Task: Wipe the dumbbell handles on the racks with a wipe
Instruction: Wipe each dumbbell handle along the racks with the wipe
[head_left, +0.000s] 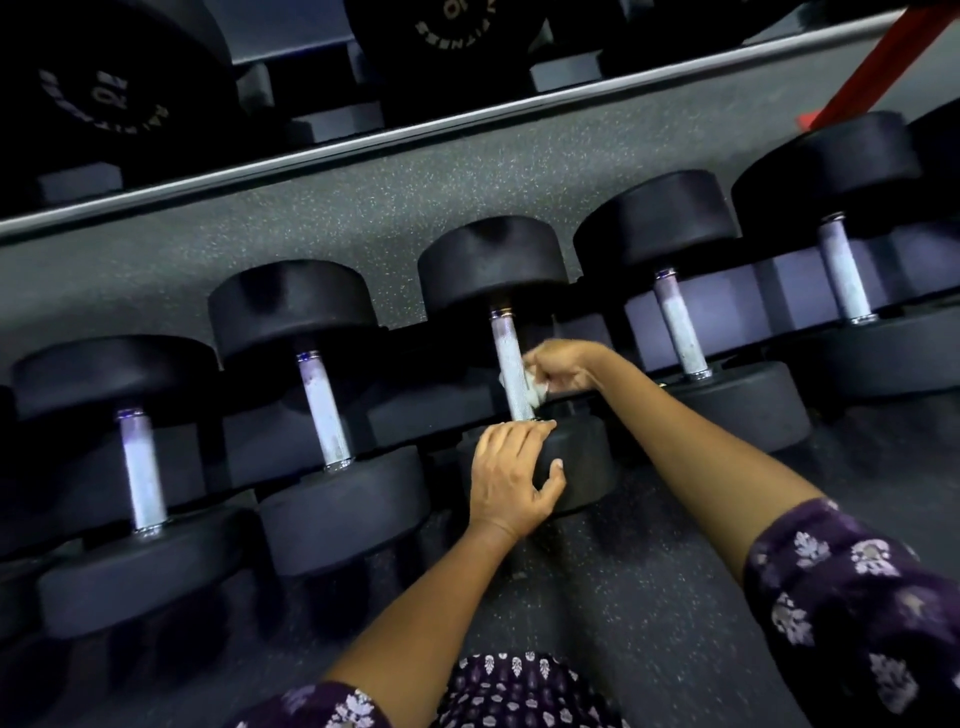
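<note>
Middle dumbbell handle (511, 371) on lower rack (769, 291), long axis running away from person, slightly tilted. White wipe (536, 389) wrapped at handle's near end. Right hand (563, 366) comes from right side, fingers curled, pinching wipe against handle. Left hand (511, 475) nearer person, fingers spread loosely, resting on near weight head (576, 467), steadying. Far stretch of handle bare: open run toward far head (491, 262). Neighbour handles (324, 408) either side, well apart. Upper shelf rail (415, 130) overhead, beyond reach zone.
</note>
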